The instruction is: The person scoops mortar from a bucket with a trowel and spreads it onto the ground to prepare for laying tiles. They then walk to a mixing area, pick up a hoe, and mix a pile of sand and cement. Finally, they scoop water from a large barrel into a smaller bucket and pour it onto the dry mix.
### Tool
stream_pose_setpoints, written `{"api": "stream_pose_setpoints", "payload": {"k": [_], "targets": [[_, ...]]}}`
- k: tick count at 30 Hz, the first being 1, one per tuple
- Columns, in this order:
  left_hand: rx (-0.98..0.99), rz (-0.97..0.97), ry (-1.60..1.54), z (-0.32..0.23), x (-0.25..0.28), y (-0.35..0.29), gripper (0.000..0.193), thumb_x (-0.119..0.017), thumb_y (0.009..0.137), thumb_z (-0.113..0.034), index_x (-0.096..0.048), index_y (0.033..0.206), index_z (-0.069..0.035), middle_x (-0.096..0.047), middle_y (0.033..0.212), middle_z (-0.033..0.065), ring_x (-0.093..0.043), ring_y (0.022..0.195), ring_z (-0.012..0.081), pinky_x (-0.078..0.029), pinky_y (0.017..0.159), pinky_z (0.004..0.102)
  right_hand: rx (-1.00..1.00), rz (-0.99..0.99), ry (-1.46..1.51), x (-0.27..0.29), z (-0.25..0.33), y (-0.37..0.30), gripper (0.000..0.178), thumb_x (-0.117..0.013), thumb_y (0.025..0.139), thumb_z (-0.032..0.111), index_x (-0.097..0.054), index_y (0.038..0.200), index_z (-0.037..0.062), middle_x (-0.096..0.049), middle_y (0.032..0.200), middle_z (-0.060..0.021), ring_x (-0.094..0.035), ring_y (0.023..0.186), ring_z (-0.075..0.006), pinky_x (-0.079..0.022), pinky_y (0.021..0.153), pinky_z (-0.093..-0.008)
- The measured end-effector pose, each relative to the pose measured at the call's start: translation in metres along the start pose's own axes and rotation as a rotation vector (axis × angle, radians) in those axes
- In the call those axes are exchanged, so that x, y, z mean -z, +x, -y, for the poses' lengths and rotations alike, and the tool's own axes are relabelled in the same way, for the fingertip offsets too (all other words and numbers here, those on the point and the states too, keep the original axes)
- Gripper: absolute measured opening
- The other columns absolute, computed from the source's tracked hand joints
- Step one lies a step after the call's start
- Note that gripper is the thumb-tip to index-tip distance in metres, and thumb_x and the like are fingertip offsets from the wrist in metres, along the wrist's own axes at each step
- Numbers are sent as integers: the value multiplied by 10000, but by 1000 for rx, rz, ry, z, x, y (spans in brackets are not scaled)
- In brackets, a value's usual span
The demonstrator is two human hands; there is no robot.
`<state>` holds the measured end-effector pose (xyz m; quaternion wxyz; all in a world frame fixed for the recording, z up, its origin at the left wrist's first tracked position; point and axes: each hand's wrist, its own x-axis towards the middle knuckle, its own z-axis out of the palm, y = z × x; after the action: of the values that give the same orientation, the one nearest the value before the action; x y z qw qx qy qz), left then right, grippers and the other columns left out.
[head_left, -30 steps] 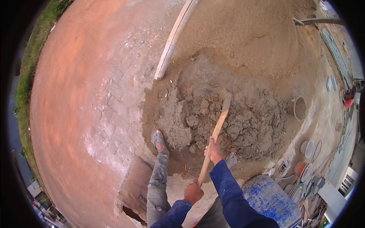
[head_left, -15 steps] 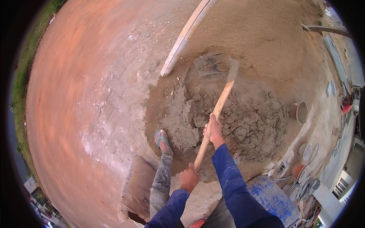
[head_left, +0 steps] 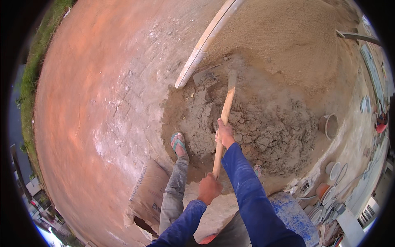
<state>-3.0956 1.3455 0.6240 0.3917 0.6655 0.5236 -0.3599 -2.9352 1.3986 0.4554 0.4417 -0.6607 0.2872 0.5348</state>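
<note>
Both hands are wrapped round the wooden handle of a hoe (head_left: 224, 113). My left hand (head_left: 210, 188) grips its near end, and my right hand (head_left: 225, 134) holds it about halfway up. Beyond them the hoe's broad metal blade (head_left: 202, 77) lies at the far side of a heap of wet grey mortar (head_left: 271, 136). Mortar hides part of the blade. Close to the heap's left edge stands my left foot in a green flip-flop (head_left: 178, 143). My other foot is mostly covered by my right forearm.
A pale concrete post (head_left: 205, 41) lies left of a sand bed (head_left: 284, 37). To the right stand a bucket (head_left: 328, 126) and several smaller pails. An opened paper sack (head_left: 148, 193) sits by my left leg, a blue-stained drum (head_left: 294, 218) by my right. Another person (head_left: 381, 122) is at the far right.
The hoe blade has swung left and gone partly behind the mortar. Its handle stands steeper in view. My right hand has shifted left, my left hand slightly right; both keep their grip.
</note>
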Motion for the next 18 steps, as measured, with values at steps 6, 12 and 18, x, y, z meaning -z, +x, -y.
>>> {"api": "stream_pose_setpoints", "payload": {"k": [6,12,18], "targets": [[-33,37,-19,5,-71,-46,329,-618,684,-108,-560,947,81,-643,791,271,-655,746,407,-524,687,452,85,30,-99,52,-56,-24,333,-589,898,377,-429,961,93,-489,580,-51,-491,389,-174,-415,331,-335],[-29,-32,2,22,-138,-91,372,-632,682,-142,-540,958,91,-631,770,274,-648,723,409,-516,682,460,16,146,61,114,-108,-47,322,-595,896,368,-433,972,101,-483,571,-43,-483,372,-172,-427,333,-334],[-10,104,13,53,-198,-162,353,-617,728,-201,-529,949,61,-629,763,280,-640,739,431,-508,706,494,-31,32,79,193,-163,-115,332,-639,868,370,-447,957,114,-495,575,-32,-490,375,-156,-424,320,-312]]}}
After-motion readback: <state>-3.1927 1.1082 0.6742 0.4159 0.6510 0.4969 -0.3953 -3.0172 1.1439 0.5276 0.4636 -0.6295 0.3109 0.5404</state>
